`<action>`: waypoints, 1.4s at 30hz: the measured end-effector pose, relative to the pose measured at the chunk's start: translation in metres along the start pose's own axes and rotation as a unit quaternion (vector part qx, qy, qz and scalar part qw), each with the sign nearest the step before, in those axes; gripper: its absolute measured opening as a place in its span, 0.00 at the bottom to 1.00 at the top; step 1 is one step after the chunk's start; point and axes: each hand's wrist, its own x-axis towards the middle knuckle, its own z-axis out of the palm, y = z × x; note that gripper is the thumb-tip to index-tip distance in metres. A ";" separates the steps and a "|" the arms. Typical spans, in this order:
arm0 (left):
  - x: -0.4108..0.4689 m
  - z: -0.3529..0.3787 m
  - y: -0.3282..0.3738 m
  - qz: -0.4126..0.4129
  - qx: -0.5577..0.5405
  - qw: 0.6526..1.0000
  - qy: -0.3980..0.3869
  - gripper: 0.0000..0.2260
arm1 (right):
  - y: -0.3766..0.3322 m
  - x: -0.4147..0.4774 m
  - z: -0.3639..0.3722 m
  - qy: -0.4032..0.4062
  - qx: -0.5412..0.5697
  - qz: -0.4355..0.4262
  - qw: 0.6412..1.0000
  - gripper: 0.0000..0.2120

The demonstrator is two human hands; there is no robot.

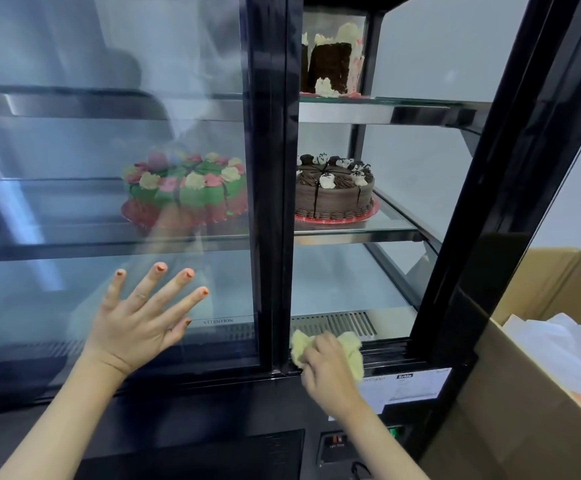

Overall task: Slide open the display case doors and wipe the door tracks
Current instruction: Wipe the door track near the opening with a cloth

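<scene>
The black-framed display case has its glass sliding doors (164,168) pushed to the left, so the right half stands uncovered. My left hand (140,323) lies flat on the door glass near its lower edge, fingers spread. My right hand (327,368) is closed on a pale yellow cloth (351,348) and presses it onto the black bottom door track (386,355), just right of the doors' vertical frame (271,202).
Inside are a chocolate cake (334,192) on the middle shelf, a green flowered cake (185,188) behind the glass, and a tall cake slice (334,60) on top. A metal vent grille (337,323) lies behind the track. An open cardboard box (542,341) stands at the right.
</scene>
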 end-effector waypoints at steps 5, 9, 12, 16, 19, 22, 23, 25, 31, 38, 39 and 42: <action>0.000 0.001 0.000 -0.001 0.004 1.000 0.003 0.28 | 0.056 -0.005 -0.035 0.067 -0.042 0.099 0.992 0.13; -0.001 0.001 0.001 -0.003 0.003 1.000 0.002 0.26 | 0.039 -0.007 -0.029 0.096 -0.026 0.141 0.985 0.14; -0.001 0.001 0.002 -0.005 0.003 1.000 0.002 0.25 | 0.002 -0.002 -0.007 0.079 -0.007 0.115 0.990 0.14; -0.001 0.001 0.001 -0.006 0.003 1.000 0.002 0.24 | -0.039 0.003 0.013 0.016 0.002 0.051 0.999 0.11; -0.002 0.000 0.000 -0.004 0.003 1.000 0.001 0.24 | -0.018 0.001 0.004 -0.036 -0.022 -0.024 0.999 0.08; -0.002 0.000 0.000 -0.002 0.003 1.000 0.000 0.25 | 0.029 -0.005 -0.018 -0.024 -0.052 -0.001 0.998 0.09; -0.002 0.000 0.000 -0.002 0.002 1.000 0.001 0.25 | 0.044 -0.007 -0.026 -0.005 -0.057 0.029 0.998 0.10; -0.001 0.001 0.000 -0.002 0.001 1.000 0.002 0.25 | 0.067 -0.010 -0.038 0.030 -0.050 0.085 0.995 0.12; -0.001 0.000 0.000 -0.002 -0.001 1.000 0.003 0.25 | 0.027 -0.002 -0.019 0.077 -0.018 0.128 0.989 0.16; -0.002 0.000 -0.001 0.001 0.004 1.000 0.000 0.25 | -0.032 0.003 0.009 -0.037 -0.038 0.008 0.999 0.22; -0.002 0.000 -0.001 0.002 0.005 1.000 -0.001 0.25 | -0.026 0.002 0.005 -0.045 -0.053 -0.018 0.997 0.21; -0.003 0.001 -0.001 0.003 0.006 1.000 -0.004 0.24 | -0.003 -0.004 -0.008 -0.054 -0.096 -0.060 0.992 0.17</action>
